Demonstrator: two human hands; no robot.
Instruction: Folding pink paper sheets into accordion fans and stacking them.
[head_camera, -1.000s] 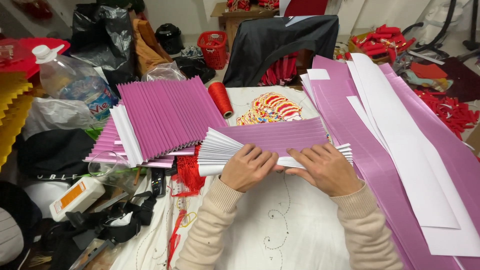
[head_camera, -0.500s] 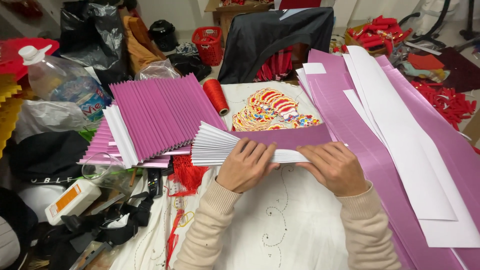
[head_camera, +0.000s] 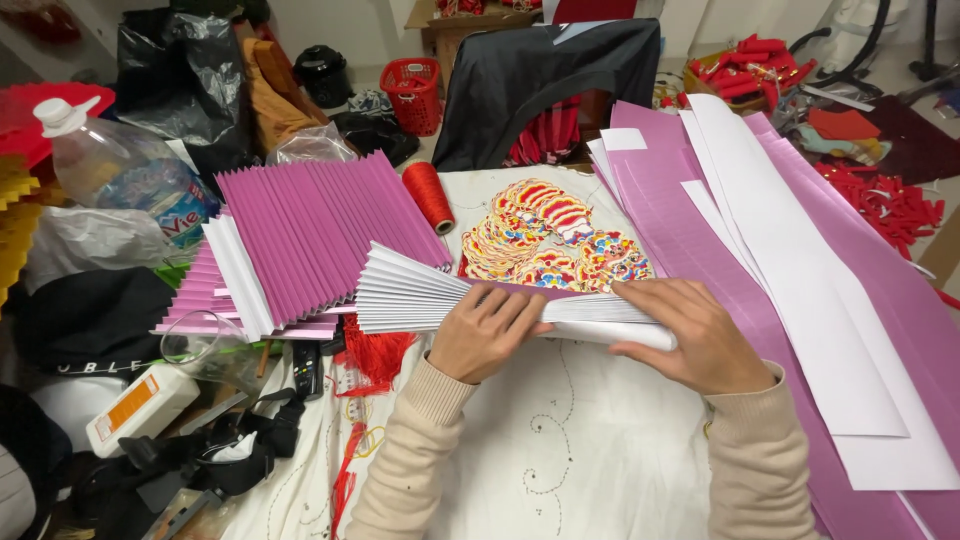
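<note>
Pleated white-and-purple paper strip (head_camera: 420, 297), compressed, lying horizontally.

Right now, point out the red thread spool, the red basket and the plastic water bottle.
red thread spool (head_camera: 429, 195), head view, middle of its wound side.
red basket (head_camera: 411, 92), head view, front wall.
plastic water bottle (head_camera: 125, 175), head view, clear body.

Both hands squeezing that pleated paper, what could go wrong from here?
1. The left end of the pleated paper fans open beyond the left hand; the folds may spring apart.
2. The right hand presses the other end, which could crease.
3. The pink pleated stack sits close and might get knocked.
</note>
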